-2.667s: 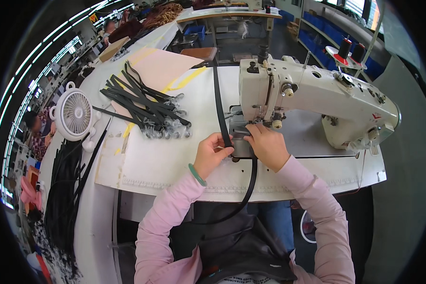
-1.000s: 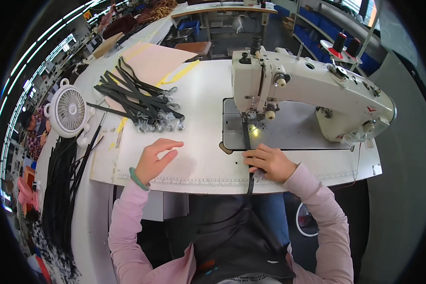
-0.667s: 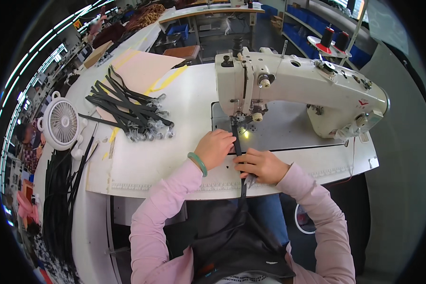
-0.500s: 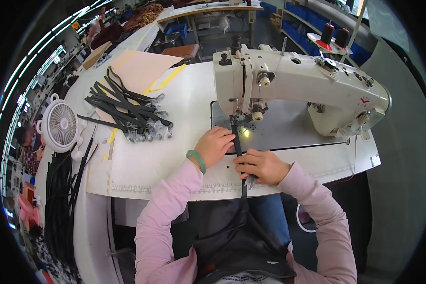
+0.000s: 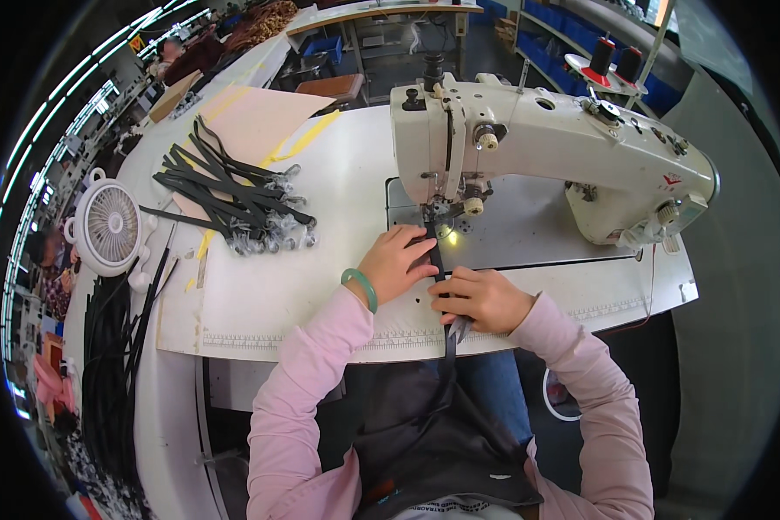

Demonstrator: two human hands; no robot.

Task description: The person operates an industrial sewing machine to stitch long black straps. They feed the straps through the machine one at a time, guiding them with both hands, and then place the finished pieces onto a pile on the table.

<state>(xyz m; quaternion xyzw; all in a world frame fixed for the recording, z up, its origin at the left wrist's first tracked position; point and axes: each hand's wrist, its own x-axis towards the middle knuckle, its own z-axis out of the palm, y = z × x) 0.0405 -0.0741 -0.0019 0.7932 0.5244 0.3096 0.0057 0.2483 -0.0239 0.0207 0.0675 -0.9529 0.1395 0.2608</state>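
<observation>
1. My left sleeve (image 5: 308,364) and right sleeve (image 5: 585,373) are pale pink, long, plain and wrinkled.
2. A smooth green bangle (image 5: 367,287) circles my left wrist (image 5: 380,282).
3. My apron (image 5: 446,438) is dark grey, creased, with a small orange-red patch (image 5: 379,491), a bluish mark beside it and a little white strip (image 5: 500,476).
4. My shirt (image 5: 468,510) shows white with dark lettering.
5. My trousers (image 5: 498,394) are blue.

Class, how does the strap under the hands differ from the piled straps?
The handled strap is a single strip; the piled straps are many and crisscrossed. The left hand and right hand touch the handled strap; neither touches the piled straps. All are black and narrow.
</observation>
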